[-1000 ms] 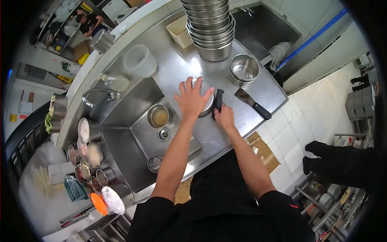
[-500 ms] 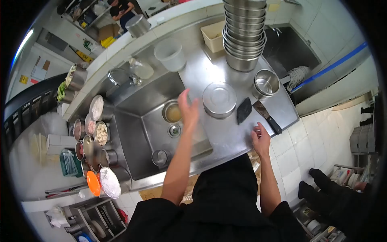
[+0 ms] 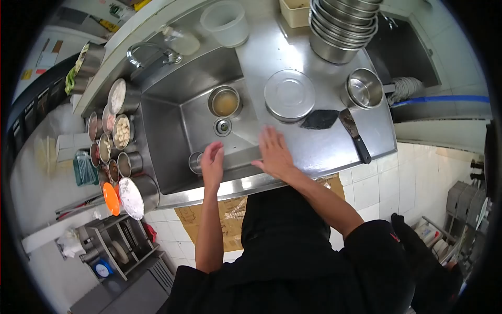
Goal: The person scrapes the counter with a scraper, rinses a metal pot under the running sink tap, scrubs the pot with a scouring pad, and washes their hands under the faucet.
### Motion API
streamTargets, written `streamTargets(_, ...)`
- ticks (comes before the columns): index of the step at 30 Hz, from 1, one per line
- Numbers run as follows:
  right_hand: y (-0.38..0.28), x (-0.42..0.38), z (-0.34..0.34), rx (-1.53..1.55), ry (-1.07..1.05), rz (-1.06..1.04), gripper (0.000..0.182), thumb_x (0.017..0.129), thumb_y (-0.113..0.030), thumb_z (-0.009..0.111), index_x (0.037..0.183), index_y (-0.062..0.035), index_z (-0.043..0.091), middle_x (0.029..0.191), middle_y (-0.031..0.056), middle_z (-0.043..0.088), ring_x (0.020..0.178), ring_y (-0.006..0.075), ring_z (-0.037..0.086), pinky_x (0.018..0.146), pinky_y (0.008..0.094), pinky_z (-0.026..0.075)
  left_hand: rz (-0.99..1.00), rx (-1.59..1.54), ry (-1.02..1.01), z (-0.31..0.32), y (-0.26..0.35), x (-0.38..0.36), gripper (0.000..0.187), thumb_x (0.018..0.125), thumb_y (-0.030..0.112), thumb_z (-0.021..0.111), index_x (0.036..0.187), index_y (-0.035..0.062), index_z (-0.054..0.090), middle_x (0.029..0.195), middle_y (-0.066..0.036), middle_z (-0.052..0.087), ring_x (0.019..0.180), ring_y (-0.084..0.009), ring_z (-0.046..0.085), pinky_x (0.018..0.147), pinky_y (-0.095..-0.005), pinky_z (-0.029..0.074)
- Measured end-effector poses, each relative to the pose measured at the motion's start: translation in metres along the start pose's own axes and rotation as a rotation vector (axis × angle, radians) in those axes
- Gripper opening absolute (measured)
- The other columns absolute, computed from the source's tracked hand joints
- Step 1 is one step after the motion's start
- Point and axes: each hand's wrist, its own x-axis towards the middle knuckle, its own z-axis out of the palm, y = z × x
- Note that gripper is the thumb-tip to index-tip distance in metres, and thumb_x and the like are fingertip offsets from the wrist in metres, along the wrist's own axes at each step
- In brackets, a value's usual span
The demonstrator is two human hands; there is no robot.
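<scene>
My left hand [image 3: 212, 165] is over the front of the sink [image 3: 167, 136], its fingers loosely bent and holding nothing. Just left of it, a small metal cup [image 3: 195, 163] lies in the basin, partly covered by the hand. My right hand [image 3: 275, 153] reaches across the sink's right edge, open and empty, fingers stretched and a little blurred. Farther back in the basin, near the drain [image 3: 223, 126], stands a metal pot [image 3: 225, 102] with cloudy brownish liquid. On the counter beyond my right hand are a round lidded metal container [image 3: 289, 95] and a dark scouring pad [image 3: 320, 119].
A scraper [image 3: 355, 137] with a black handle lies near the counter's right end, below nested metal pots [image 3: 364, 88]. Stacked metal pots [image 3: 340, 44] rise behind. Food-filled containers [image 3: 122, 131] line the sink's left side. A faucet [image 3: 151, 54] and plastic tub [image 3: 225, 23] stand at the back.
My left hand has drawn back from the sink's right side toward its front. My right hand has moved left from beside the scraper to the sink's edge. The view has shifted.
</scene>
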Motion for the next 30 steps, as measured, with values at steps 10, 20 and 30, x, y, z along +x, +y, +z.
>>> streamTargets(10,-0.011,0.047,-0.007,0.494,0.103,-0.15,0.072,0.09,-0.032,0.07,0.146,0.0023,0.039,0.151,0.0247,0.038,0.139,0.0405,0.038,0.115,0.0436,0.034,0.584,0.935,0.123,-0.025,0.059,0.202,0.051,0.086,0.021,0.068,0.134,0.0097,0.055,0.14,-0.012,0.05,0.137,-0.0313,0.04,0.106,-0.0569,0.036)
streamTargets(20,-0.084,0.133,0.007,0.777,-0.026,0.249,0.056,0.088,-0.02,0.069,0.136,0.0023,0.052,0.13,0.0251,0.059,0.124,0.0378,0.057,0.104,0.0392,0.045,0.366,1.065,0.221,-0.079,0.027,0.354,0.09,0.084,0.037,0.07,0.154,0.0016,0.024,0.162,-0.017,0.023,0.15,-0.0344,0.019,0.115,-0.0598,0.025)
streamTargets(30,-0.143,0.387,0.069,1.981,0.262,0.572,0.011,0.095,-0.009,0.059,0.097,-0.0022,0.068,0.084,0.0084,0.067,0.077,0.018,0.065,0.069,0.028,0.054,-0.237,-1.422,-0.158,-0.058,-0.022,0.282,0.045,0.101,0.029,0.052,0.142,0.01,0.049,0.132,-0.01,0.057,0.126,-0.0229,0.052,0.108,-0.042,0.039)
